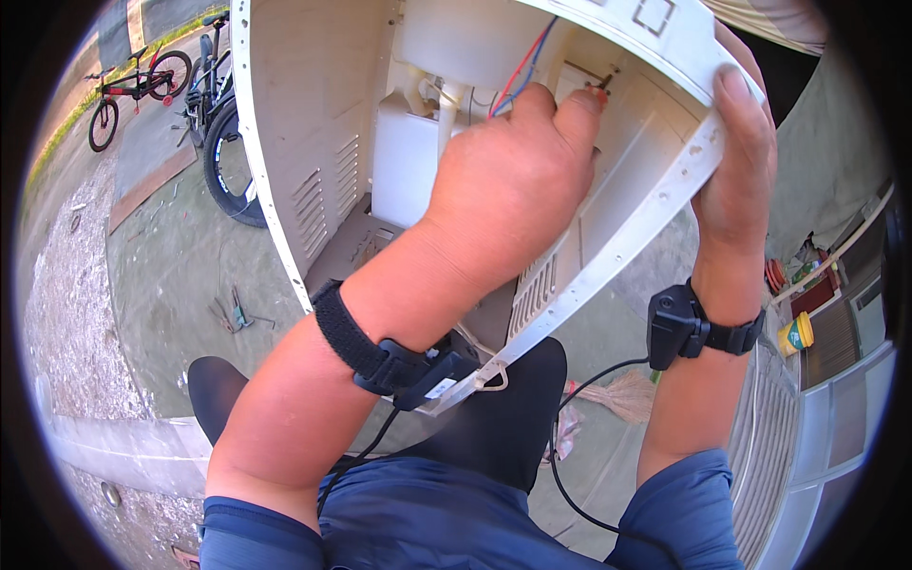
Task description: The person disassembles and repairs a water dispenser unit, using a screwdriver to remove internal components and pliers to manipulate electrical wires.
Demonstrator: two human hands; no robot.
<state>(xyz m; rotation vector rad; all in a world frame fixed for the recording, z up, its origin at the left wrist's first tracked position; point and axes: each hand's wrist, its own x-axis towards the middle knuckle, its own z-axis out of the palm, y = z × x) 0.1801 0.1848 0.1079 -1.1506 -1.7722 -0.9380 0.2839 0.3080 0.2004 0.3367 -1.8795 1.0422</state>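
An open white metal appliance housing (570,299), like a water dispenser's, stands tilted before me. Inside it are a white plastic tank (463,43), a white pipe (447,117) and a lower white box (402,167). My left hand (516,167) reaches in, its fingers closed on a small red-ended tool (597,92), perhaps a screwdriver; most of it is hidden. The tool's dark metal end points at the inner side wall. Red and blue wires (524,68) run down behind my left knuckles. My right hand (741,142) grips the housing's upper right corner, thumb on the frame.
Pliers and a hex key (242,313) lie on the concrete at left. Beyond them stand two bicycles (142,85). A straw broom (620,395) lies at right, with a yellow bucket (794,333) farther off. Black cables (559,456) trail from both wrist devices.
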